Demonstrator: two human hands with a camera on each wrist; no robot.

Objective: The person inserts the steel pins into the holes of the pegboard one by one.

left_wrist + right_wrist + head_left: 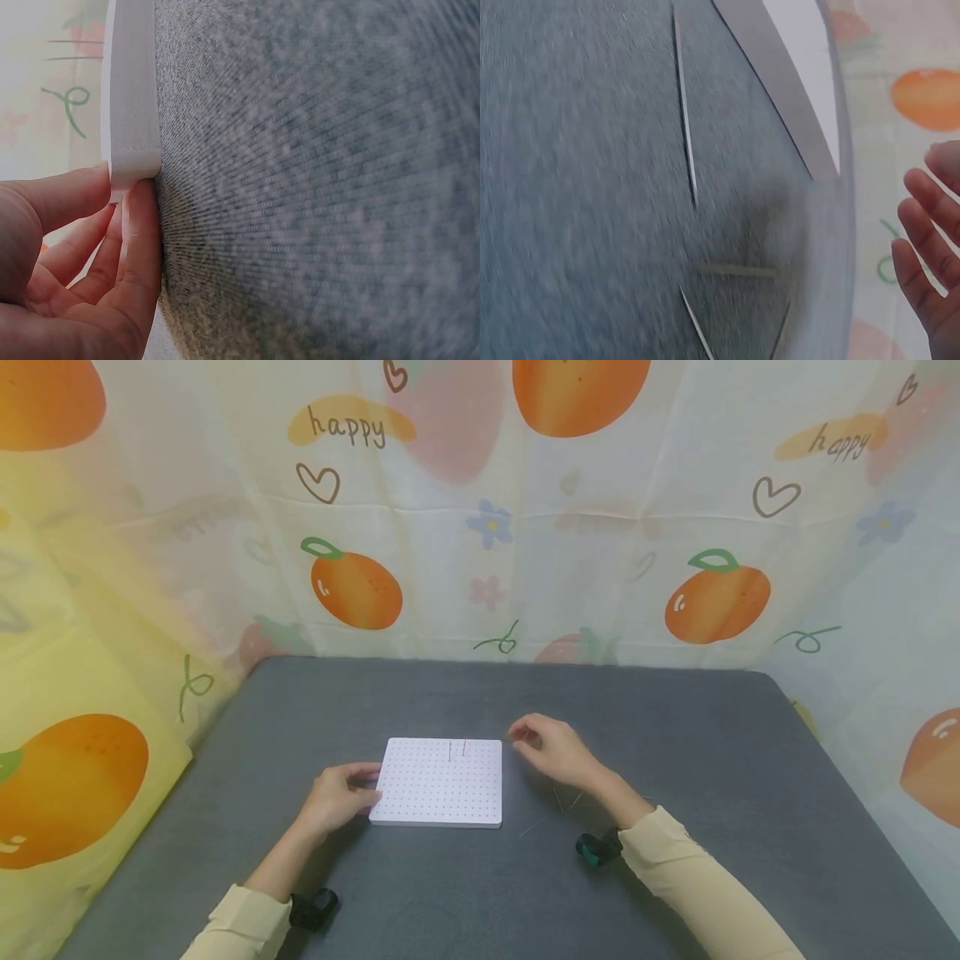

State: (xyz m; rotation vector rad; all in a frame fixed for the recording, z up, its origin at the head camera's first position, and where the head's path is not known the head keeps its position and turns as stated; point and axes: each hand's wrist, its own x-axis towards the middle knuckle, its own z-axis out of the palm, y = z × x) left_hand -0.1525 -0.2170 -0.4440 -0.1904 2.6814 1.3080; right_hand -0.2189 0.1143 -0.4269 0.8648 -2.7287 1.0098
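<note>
A white board (438, 785) with a grid of small holes lies flat on the table. Two thin rods (463, 748) stand upright near its back edge. My left hand (330, 800) grips the board's left edge, thumb on the upper side and fingers below and beside it; the left wrist view shows the thumb (71, 195) against the board's corner. Just right of the board, my right hand (557, 750) hovers with bent fingers. Its fingers (919, 225) are partly cut off in the right wrist view, and whether a rod sits between the fingertips is too small to tell.
Several loose thin metal rods (685, 112) lie on the grey table (442, 893) below and around my right forearm, right of the board. A fruit-printed curtain (450, 568) hangs behind the table's back edge and along its sides.
</note>
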